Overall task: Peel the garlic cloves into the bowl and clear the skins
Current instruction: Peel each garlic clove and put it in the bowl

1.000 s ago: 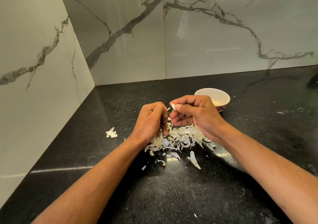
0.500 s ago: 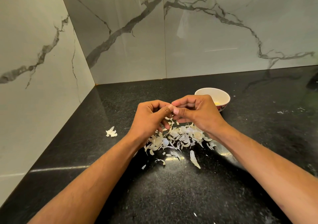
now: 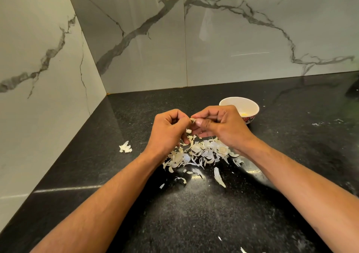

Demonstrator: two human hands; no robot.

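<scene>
Pinching garlic clove (image 3: 193, 120): left hand (image 3: 168, 132), right hand (image 3: 219, 125) | clove axis unclear | above skins (image 3: 202, 152) | bowl (image 3: 250, 107) behind

A black speckled countertop (image 3: 194, 219) runs into the corner, glossy under the light, with grey-veined marble wall tiles (image 3: 242, 31) rising behind it.

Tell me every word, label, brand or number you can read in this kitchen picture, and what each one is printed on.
None: no readable text shows anywhere.
bowl: a red and dark pattern on the outer wall, no letters to make out.
marble wall tiles: grey veins only.
black counter: speckles and glare only.
garlic skins and both hands, left hand, right hand: no writing.
</scene>
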